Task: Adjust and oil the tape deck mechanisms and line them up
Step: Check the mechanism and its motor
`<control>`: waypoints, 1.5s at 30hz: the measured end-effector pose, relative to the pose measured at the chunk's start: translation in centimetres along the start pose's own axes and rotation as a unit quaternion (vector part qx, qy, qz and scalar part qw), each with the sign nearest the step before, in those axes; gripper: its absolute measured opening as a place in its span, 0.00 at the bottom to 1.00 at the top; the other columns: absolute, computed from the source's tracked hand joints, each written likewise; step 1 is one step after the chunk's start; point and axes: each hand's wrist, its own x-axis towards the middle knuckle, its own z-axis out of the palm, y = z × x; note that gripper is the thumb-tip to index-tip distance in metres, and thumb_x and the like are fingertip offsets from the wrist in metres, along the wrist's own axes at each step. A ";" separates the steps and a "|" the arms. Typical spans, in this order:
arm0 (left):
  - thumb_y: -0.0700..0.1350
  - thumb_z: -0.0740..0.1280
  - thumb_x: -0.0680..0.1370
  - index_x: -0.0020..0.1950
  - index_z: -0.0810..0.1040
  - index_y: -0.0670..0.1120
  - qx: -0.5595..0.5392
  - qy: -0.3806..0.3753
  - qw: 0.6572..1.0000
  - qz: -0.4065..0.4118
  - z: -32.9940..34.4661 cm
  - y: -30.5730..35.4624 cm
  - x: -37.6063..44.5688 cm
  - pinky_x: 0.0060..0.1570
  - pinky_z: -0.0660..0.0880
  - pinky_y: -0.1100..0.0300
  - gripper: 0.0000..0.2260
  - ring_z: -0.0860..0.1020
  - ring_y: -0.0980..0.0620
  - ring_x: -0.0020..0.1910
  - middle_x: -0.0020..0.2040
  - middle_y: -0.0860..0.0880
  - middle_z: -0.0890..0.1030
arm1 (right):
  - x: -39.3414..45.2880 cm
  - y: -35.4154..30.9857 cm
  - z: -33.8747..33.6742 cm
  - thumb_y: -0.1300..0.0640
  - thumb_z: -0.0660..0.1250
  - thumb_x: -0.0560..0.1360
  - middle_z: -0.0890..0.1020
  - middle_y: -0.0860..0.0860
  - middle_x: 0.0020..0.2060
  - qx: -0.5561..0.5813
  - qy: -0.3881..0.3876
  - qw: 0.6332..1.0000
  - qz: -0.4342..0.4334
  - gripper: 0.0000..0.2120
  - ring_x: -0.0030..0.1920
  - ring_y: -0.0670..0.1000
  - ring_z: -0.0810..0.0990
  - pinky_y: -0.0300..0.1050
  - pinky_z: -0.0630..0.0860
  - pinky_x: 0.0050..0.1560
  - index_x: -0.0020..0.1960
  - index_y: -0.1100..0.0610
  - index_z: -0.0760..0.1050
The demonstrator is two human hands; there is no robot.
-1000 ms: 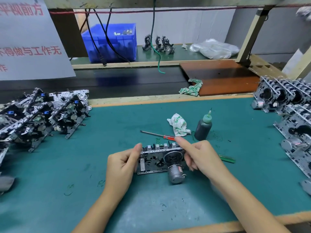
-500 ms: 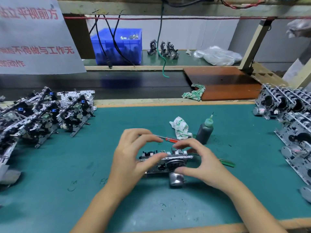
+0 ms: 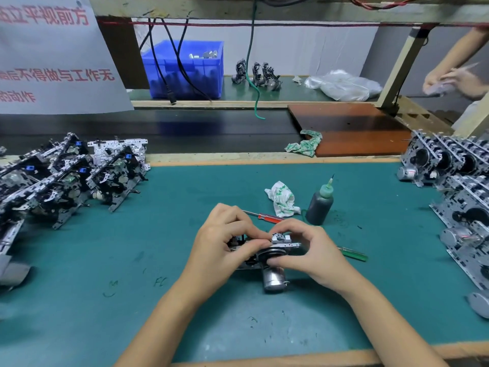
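Observation:
A metal tape deck mechanism (image 3: 275, 260) with a round silver motor stands tilted on the green mat (image 3: 132, 260) in front of me. My left hand (image 3: 225, 242) grips its left side, thumb and fingers pinched over the top edge. My right hand (image 3: 309, 250) holds its right side, fingertips on the top and thumb by the flywheel. A dark oil bottle (image 3: 320, 205) with a green needle cap stands just behind. A red-handled screwdriver (image 3: 267, 217) lies behind my hands, and a green-handled tool (image 3: 354, 254) lies to the right.
A pile of mechanisms (image 3: 60, 176) lies at the left of the mat. Rows of lined-up mechanisms (image 3: 460, 189) stand along the right edge. A crumpled cloth (image 3: 281, 198) sits beside the bottle. Behind are a blue bin (image 3: 185, 70), a brown board (image 3: 349, 128) and another person's hands (image 3: 455, 80).
The mechanism went from lying flat to tilted up on its edge. Both hands closed in over its top, fingers now pinching together. The view tilted slightly upward.

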 end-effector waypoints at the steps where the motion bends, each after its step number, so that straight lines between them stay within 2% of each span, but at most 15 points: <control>1: 0.47 0.72 0.70 0.42 0.84 0.53 -0.005 -0.005 1.000 -0.001 0.0 0.0 0.0 0.46 0.64 0.71 0.03 0.70 0.59 0.44 0.37 0.60 0.73 | 0.0 0.0 0.0 0.60 0.79 0.61 0.81 0.44 0.43 -0.001 0.001 1.000 0.001 0.16 0.45 0.44 0.80 0.33 0.72 0.49 0.43 0.46 0.79; 6: 0.47 0.72 0.71 0.43 0.84 0.55 -0.004 -0.011 1.000 -0.009 -0.1 -0.1 0.0 0.47 0.65 0.71 0.03 0.70 0.59 0.45 0.38 0.57 0.74 | -0.1 0.0 0.2 0.64 0.79 0.62 0.82 0.44 0.43 0.010 0.009 1.000 -0.006 0.16 0.46 0.45 0.80 0.35 0.72 0.50 0.44 0.49 0.80; 11: 0.47 0.72 0.70 0.42 0.83 0.55 -0.025 -0.025 0.999 -0.017 -0.3 -0.1 0.1 0.47 0.65 0.71 0.04 0.70 0.59 0.44 0.40 0.56 0.75 | 0.1 -0.1 0.0 0.56 0.78 0.60 0.82 0.44 0.43 0.003 0.003 1.000 -0.004 0.14 0.46 0.46 0.80 0.35 0.73 0.50 0.43 0.45 0.80; 16: 0.47 0.72 0.70 0.43 0.83 0.58 -0.011 0.007 1.000 -0.016 0.1 -0.1 -0.2 0.46 0.65 0.71 0.05 0.70 0.57 0.43 0.36 0.55 0.75 | -0.4 0.3 0.4 0.61 0.78 0.63 0.83 0.46 0.44 0.032 0.013 0.999 0.002 0.16 0.47 0.46 0.80 0.37 0.72 0.52 0.46 0.49 0.80; 18: 0.47 0.72 0.70 0.43 0.83 0.58 -0.013 0.007 1.000 -0.012 0.1 -0.1 -0.2 0.47 0.64 0.70 0.05 0.70 0.57 0.43 0.36 0.55 0.74 | -0.6 0.0 0.4 0.59 0.79 0.64 0.82 0.43 0.46 -0.023 0.024 0.999 -0.020 0.17 0.51 0.44 0.79 0.37 0.71 0.55 0.49 0.48 0.79; 21: 0.47 0.72 0.71 0.43 0.83 0.58 -0.010 0.005 1.000 -0.014 0.1 -0.2 -0.1 0.47 0.64 0.71 0.05 0.70 0.58 0.44 0.38 0.57 0.75 | -1.2 -0.6 -0.1 0.49 0.76 0.64 0.78 0.38 0.52 -0.192 0.117 0.964 -0.144 0.23 0.56 0.42 0.75 0.33 0.67 0.59 0.57 0.45 0.75; 24: 0.48 0.72 0.71 0.43 0.83 0.58 -0.005 0.009 1.000 -0.017 0.2 -0.2 -0.2 0.47 0.64 0.71 0.05 0.70 0.58 0.44 0.37 0.56 0.75 | -1.7 -0.4 -0.6 0.49 0.72 0.69 0.79 0.45 0.49 -0.297 0.175 0.899 -0.271 0.14 0.54 0.47 0.75 0.42 0.71 0.57 0.52 0.53 0.79; 25: 0.48 0.72 0.71 0.43 0.83 0.58 -0.004 0.009 1.000 -0.017 0.2 -0.3 -0.2 0.47 0.64 0.71 0.05 0.70 0.58 0.44 0.36 0.56 0.75 | -1.8 -0.2 -0.5 0.50 0.72 0.70 0.81 0.48 0.47 -0.319 0.179 0.885 -0.288 0.11 0.54 0.49 0.75 0.46 0.73 0.55 0.49 0.56 0.81; 27: 0.48 0.72 0.71 0.43 0.83 0.58 -0.010 0.005 1.000 -0.018 0.1 -0.3 -0.2 0.46 0.65 0.71 0.05 0.70 0.58 0.44 0.36 0.55 0.75 | -1.8 0.0 -0.6 0.52 0.71 0.71 0.81 0.50 0.44 -0.324 0.170 0.884 -0.292 0.10 0.53 0.50 0.76 0.51 0.75 0.52 0.45 0.59 0.81; 30: 0.48 0.72 0.70 0.43 0.83 0.58 -0.021 -0.001 1.000 -0.023 0.0 -0.2 -0.2 0.46 0.65 0.71 0.05 0.71 0.58 0.44 0.38 0.55 0.75 | -1.7 -0.1 -0.9 0.51 0.70 0.71 0.81 0.50 0.44 -0.348 0.176 0.871 -0.299 0.10 0.53 0.51 0.76 0.49 0.75 0.53 0.44 0.59 0.82; 33: 0.48 0.72 0.70 0.43 0.83 0.59 -0.022 -0.003 0.999 -0.025 0.0 -0.2 -0.2 0.47 0.65 0.71 0.05 0.71 0.58 0.44 0.39 0.56 0.76 | -1.9 -0.2 -0.9 0.52 0.70 0.71 0.81 0.51 0.44 -0.328 0.176 0.881 -0.292 0.10 0.52 0.52 0.76 0.48 0.74 0.54 0.45 0.59 0.83; 36: 0.49 0.72 0.70 0.43 0.82 0.60 -0.019 -0.009 0.999 -0.028 -0.1 -0.2 -0.2 0.46 0.65 0.71 0.06 0.71 0.58 0.44 0.39 0.57 0.76 | -2.2 -0.6 -0.8 0.52 0.69 0.72 0.79 0.49 0.46 -0.281 0.175 0.906 -0.264 0.09 0.52 0.49 0.75 0.40 0.70 0.57 0.47 0.56 0.82; 39: 0.50 0.71 0.71 0.46 0.82 0.61 -0.007 -0.019 1.000 -0.020 -0.5 -0.2 -0.4 0.46 0.65 0.71 0.07 0.72 0.58 0.45 0.42 0.57 0.77 | -2.5 -0.9 -1.4 0.55 0.68 0.73 0.79 0.44 0.46 -0.168 0.224 0.944 -0.175 0.07 0.49 0.44 0.77 0.33 0.70 0.54 0.51 0.47 0.77; 41: 0.51 0.71 0.71 0.50 0.80 0.61 0.016 -0.005 1.000 -0.010 -1.1 -0.3 -0.9 0.49 0.66 0.71 0.10 0.73 0.58 0.48 0.46 0.57 0.77 | -2.9 -0.4 -1.8 0.62 0.69 0.74 0.82 0.44 0.42 -0.103 0.252 0.957 -0.096 0.12 0.44 0.45 0.79 0.33 0.73 0.49 0.50 0.45 0.76; 45: 0.52 0.72 0.70 0.50 0.81 0.60 0.033 0.050 0.998 -0.026 -2.4 -1.0 -2.3 0.51 0.67 0.70 0.09 0.75 0.56 0.49 0.48 0.59 0.77 | -4.0 0.7 -1.2 0.67 0.69 0.73 0.83 0.41 0.40 -0.145 0.215 0.965 -0.032 0.15 0.42 0.44 0.81 0.35 0.75 0.46 0.47 0.46 0.79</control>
